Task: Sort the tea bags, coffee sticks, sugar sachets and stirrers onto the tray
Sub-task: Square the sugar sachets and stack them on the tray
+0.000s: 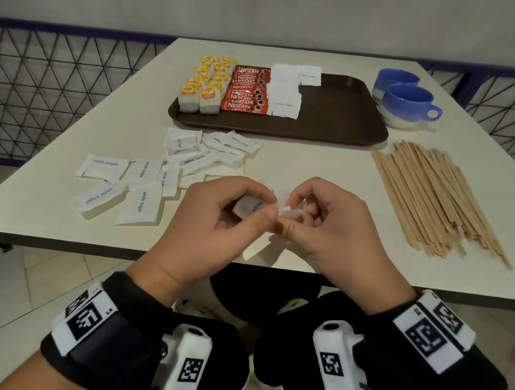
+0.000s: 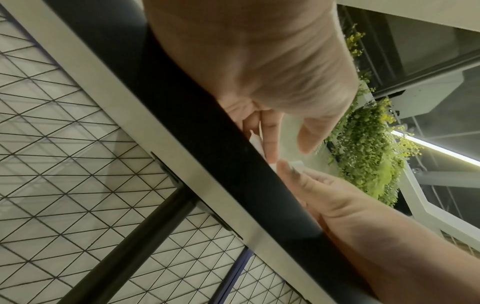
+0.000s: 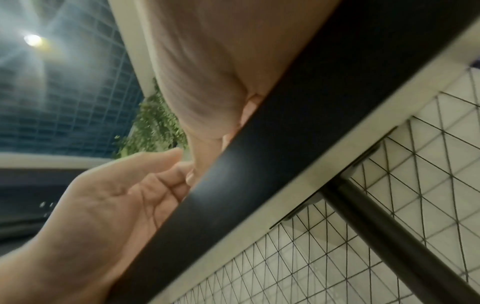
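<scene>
From the head view, the left hand (image 1: 215,209) and the right hand (image 1: 328,219) meet just above the near edge of the table (image 1: 318,170), fingers curled, both pinching a small bunch of sugar sachets (image 1: 249,207) between them. More sachets (image 1: 167,176) lie loose beyond and to the left of the left hand; the stirrers (image 1: 439,199) fan out to the right of the right hand. Straight ahead of both hands sits the tray (image 1: 335,113), with tea bags (image 1: 203,84), coffee sticks (image 1: 247,90) and a sugar pile (image 1: 284,92) side by side. The step looks like squaring a bunch: best to tap the edges even and keep a firm pinch before carrying it forward.

From the left wrist, fingertips (image 2: 271,142) of the left hand press white paper; the table edge hides the rest.

From the right wrist, the table edge hides the right hand's grip.
</scene>
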Demonstrator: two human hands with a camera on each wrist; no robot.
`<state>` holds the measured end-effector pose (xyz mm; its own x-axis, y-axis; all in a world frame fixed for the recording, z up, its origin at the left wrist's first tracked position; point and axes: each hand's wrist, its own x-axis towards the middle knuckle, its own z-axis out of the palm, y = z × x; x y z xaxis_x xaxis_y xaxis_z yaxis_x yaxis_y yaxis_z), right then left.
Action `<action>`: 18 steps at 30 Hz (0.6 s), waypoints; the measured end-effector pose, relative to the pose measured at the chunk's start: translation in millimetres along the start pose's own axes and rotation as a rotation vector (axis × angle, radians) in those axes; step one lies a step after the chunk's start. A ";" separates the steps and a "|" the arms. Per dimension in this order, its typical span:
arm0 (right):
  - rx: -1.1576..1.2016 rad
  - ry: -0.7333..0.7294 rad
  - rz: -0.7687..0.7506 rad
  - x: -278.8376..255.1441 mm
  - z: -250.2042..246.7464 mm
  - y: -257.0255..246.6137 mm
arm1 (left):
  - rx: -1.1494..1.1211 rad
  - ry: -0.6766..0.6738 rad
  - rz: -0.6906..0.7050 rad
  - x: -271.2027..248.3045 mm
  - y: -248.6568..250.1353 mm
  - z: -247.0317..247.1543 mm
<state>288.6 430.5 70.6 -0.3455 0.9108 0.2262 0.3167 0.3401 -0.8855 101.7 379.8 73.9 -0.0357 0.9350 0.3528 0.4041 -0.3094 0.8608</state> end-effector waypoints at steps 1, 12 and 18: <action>-0.075 0.023 -0.017 -1.8 1.5 -0.3 | 0.044 -0.011 0.003 0.5 -1.4 1.3; -0.156 -0.102 -0.118 -9.8 -2.1 -6.9 | 0.171 -0.048 0.048 -0.4 3.0 5.3; -0.079 0.001 -0.100 -10.3 -2.2 -2.4 | 0.186 -0.026 0.028 0.3 3.7 5.3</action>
<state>293.3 420.8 71.3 -0.3782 0.8714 0.3124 0.3491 0.4468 -0.8237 108.1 379.8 75.2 0.0007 0.9315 0.3638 0.5671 -0.3000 0.7671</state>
